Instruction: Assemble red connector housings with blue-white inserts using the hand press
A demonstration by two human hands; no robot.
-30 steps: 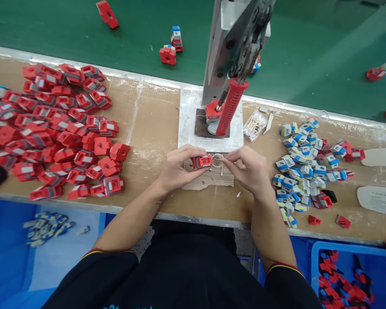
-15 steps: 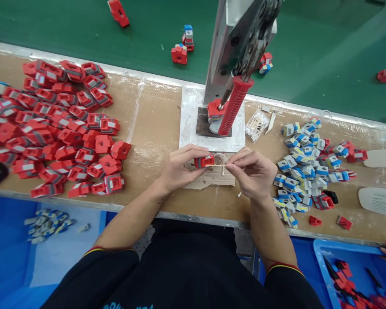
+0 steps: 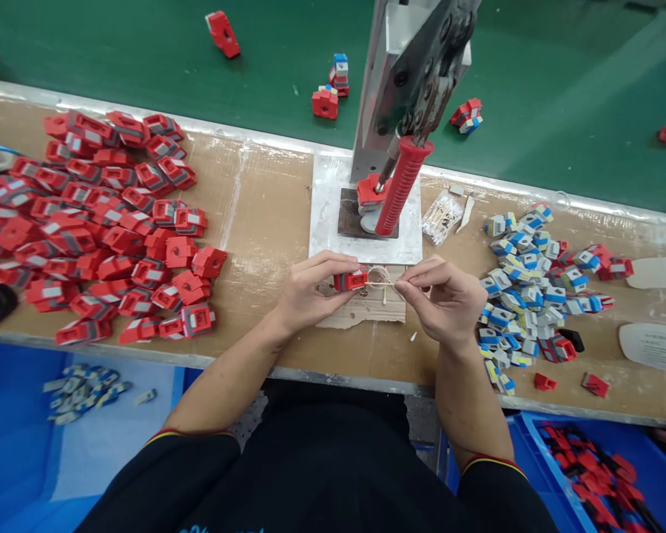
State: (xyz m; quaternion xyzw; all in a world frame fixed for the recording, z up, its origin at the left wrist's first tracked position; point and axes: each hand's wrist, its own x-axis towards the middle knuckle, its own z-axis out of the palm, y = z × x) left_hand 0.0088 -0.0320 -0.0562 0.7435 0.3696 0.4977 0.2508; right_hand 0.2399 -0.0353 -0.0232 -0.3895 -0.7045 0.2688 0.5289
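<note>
My left hand (image 3: 317,290) is closed around a small red-and-grey plastic housing (image 3: 351,281), its open end turned to the right. Between the thumb and fingers of my right hand (image 3: 441,297) is a cotton swab (image 3: 382,283), held level, its left tip at the housing's open end. Whether that tip sits inside cannot be made out. Under the hands lie a torn piece of cardboard (image 3: 360,314), a clear round cup (image 3: 377,275) and another swab (image 3: 385,297). Just beyond stands a lever press (image 3: 404,181) with a red handle and a red part under its plunger.
Many red housings (image 3: 122,240) are heaped at left, and blue-and-white parts (image 3: 525,259) at right. A bag of cotton swabs (image 3: 442,216) lies beside the press. Parts ride on the green belt (image 3: 277,81) behind. Blue bins (image 3: 16,414) flank me below the bench.
My right hand has moved slightly right, drawing the swab back from the housing. Parts on the belt have shifted right. The blue bin at lower right has moved.
</note>
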